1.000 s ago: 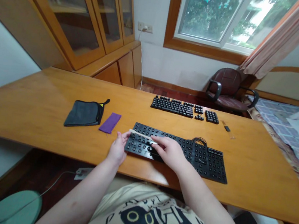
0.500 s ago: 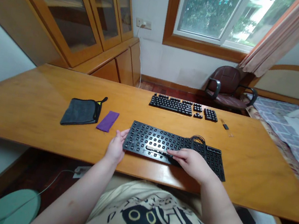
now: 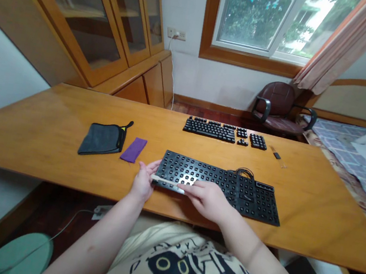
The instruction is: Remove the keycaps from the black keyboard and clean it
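Observation:
A black keyboard base [image 3: 213, 175] with its keycaps off lies slightly slanted near the desk's front edge, bare switches showing in rows. My left hand [image 3: 144, 181] grips its left end, thumb up at the side and fingers partly hidden. In my right hand [image 3: 206, 198] is a slim, pale stick that looks like a small brush [image 3: 165, 181]. It lies low across the lower left rows, its far end close to my left hand. Whether its bristles touch the switches, I cannot tell. A coiled black cable [image 3: 244, 172] sits behind the base.
The removed keycaps [image 3: 210, 129] are laid out in keyboard order farther back on the wooden desk [image 3: 47, 134]. To the left are a dark grey cloth [image 3: 102, 139] and a purple cloth [image 3: 134, 149]. A small black object [image 3: 277, 155] lies at the right.
My right hand has moved left along the keyboard base, carrying the brush toward the left end. My left hand keeps its hold there.

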The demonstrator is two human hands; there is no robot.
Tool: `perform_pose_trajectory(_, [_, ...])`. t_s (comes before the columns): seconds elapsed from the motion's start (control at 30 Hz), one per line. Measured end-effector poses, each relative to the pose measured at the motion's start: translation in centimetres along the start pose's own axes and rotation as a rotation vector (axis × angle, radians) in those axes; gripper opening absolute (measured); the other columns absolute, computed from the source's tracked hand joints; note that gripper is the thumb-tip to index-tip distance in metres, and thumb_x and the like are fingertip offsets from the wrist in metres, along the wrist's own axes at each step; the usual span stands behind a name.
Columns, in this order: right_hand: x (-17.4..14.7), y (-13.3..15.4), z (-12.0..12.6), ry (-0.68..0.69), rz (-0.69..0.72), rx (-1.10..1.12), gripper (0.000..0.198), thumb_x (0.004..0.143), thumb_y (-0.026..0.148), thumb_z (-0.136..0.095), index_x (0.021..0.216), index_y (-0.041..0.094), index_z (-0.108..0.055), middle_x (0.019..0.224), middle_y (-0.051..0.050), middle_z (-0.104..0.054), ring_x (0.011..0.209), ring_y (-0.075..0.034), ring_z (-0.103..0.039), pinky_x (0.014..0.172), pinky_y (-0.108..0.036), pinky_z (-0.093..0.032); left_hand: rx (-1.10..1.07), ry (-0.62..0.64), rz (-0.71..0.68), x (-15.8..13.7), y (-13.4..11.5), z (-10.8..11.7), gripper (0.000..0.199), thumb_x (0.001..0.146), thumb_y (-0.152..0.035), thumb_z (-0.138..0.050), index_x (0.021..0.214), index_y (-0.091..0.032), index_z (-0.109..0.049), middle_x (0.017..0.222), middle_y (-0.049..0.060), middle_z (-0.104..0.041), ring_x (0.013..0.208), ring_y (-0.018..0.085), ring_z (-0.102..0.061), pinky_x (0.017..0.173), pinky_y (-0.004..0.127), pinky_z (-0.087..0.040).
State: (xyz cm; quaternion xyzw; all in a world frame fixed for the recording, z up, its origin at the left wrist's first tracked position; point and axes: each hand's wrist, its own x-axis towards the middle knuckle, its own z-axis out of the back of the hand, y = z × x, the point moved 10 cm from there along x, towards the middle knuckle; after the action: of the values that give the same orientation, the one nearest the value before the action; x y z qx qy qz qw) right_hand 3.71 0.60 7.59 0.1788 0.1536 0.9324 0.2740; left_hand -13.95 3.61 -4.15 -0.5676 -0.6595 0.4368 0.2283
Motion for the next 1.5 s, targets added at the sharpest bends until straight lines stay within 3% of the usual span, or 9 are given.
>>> perform_pose_trajectory(0.13, [-2.7, -2.3, 2.3, -0.081, 0.017, 0.049, 0.030, 0.090, 0.025, -0.043, 0.112, 0.027, -0.064, 0.066, -0.002, -0.059, 0.060, -0.012, -0.052, 0.057, -0.024, -0.038, 0.018, -0.053, 0.032, -0.1, 0.1, 0.2, 0.073, 0.083, -0.068, -0.023, 0.100, -0.011, -0.063, 0.104, 0.018, -0.068, 0.108, 0.027, -0.059, 0.088, 0.040, -0.047])
perform_pose_trajectory(0.3, [-4.9, -3.1, 2.0, -0.073, -0.020, 0.005, 0.029, 0.089, 0.024, -0.045, 0.109, 0.027, -0.066, 0.061, -0.001, -0.057, 0.056, -0.012, -0.051, 0.055, -0.024, -0.035, 0.042, -0.116, -0.006, -0.2, -0.1, 0.7, 0.066, 0.085, -0.065, -0.027, 0.099, -0.012, -0.064, 0.103, 0.015, -0.068, 0.107, 0.026, -0.059, 0.089, 0.039, -0.047])
perform_pose_trajectory(0.67, [-1.8, 0.4, -1.9, -0.020, -0.067, -0.071, 0.033, 0.089, 0.026, -0.043, 0.117, 0.029, -0.061, 0.069, -0.002, -0.064, 0.058, -0.012, -0.053, 0.055, -0.024, -0.036, 0.054, -0.108, -0.042, -0.4, -0.4, 0.7, 0.072, 0.081, -0.070, -0.026, 0.100, -0.010, -0.063, 0.102, 0.017, -0.068, 0.107, 0.027, -0.060, 0.088, 0.039, -0.047])
perform_pose_trajectory(0.83, [-1.7, 2.2, -2.4, 0.047, 0.089, 0.086, 0.034, 0.089, 0.025, -0.042, 0.119, 0.028, -0.059, 0.071, -0.001, -0.066, 0.061, -0.013, -0.056, 0.059, -0.025, -0.041, 0.000, -0.112, 0.025, -0.2, 0.0, 0.8, 0.074, 0.083, -0.069, -0.019, 0.098, -0.011, -0.064, 0.099, 0.016, -0.069, 0.107, 0.027, -0.059, 0.086, 0.039, -0.048])
perform_pose_trajectory(1.0, [-2.8, 0.2, -0.8, -0.022, 0.019, 0.100, 0.033, 0.089, 0.021, -0.044, 0.117, 0.025, -0.061, 0.071, -0.002, -0.066, 0.060, -0.012, -0.057, 0.060, -0.024, -0.042, 0.013, -0.118, 0.014, -0.2, -0.1, 0.7, 0.072, 0.084, -0.068, -0.022, 0.099, -0.011, -0.063, 0.098, 0.016, -0.069, 0.102, 0.026, -0.062, 0.084, 0.037, -0.049])
perform_pose_trajectory(1.17, [-3.3, 0.1, -0.5, 0.020, 0.039, 0.241, 0.029, 0.089, 0.021, -0.046, 0.111, 0.024, -0.064, 0.077, -0.003, -0.070, 0.065, -0.012, -0.061, 0.063, -0.023, -0.045, 0.028, -0.122, -0.001, -0.2, -0.1, 0.8, 0.070, 0.083, -0.068, -0.026, 0.099, -0.011, -0.062, 0.097, 0.015, -0.070, 0.099, 0.026, -0.063, 0.083, 0.037, -0.049])
perform_pose_trajectory(1.33, [-3.3, -1.0, -0.2, -0.017, -0.043, 0.251, 0.030, 0.089, 0.021, -0.047, 0.113, 0.024, -0.063, 0.083, -0.004, -0.072, 0.070, -0.014, -0.064, 0.066, -0.026, -0.047, 0.028, -0.136, -0.005, -0.2, -0.1, 1.0, 0.067, 0.082, -0.068, -0.032, 0.098, -0.011, -0.063, 0.096, 0.014, -0.070, 0.099, 0.026, -0.063, 0.083, 0.037, -0.049])
perform_pose_trajectory(1.5, [-3.4, -1.0, -0.5, 0.002, -0.070, 0.329, 0.029, 0.089, 0.022, -0.047, 0.112, 0.025, -0.064, 0.089, -0.004, -0.072, 0.076, -0.014, -0.065, 0.070, -0.026, -0.049, 0.067, -0.146, -0.055, -0.3, -0.5, 1.2, 0.050, 0.077, -0.057, -0.053, 0.096, -0.012, -0.065, 0.094, 0.011, -0.070, 0.098, 0.024, -0.063, 0.085, 0.036, -0.048])
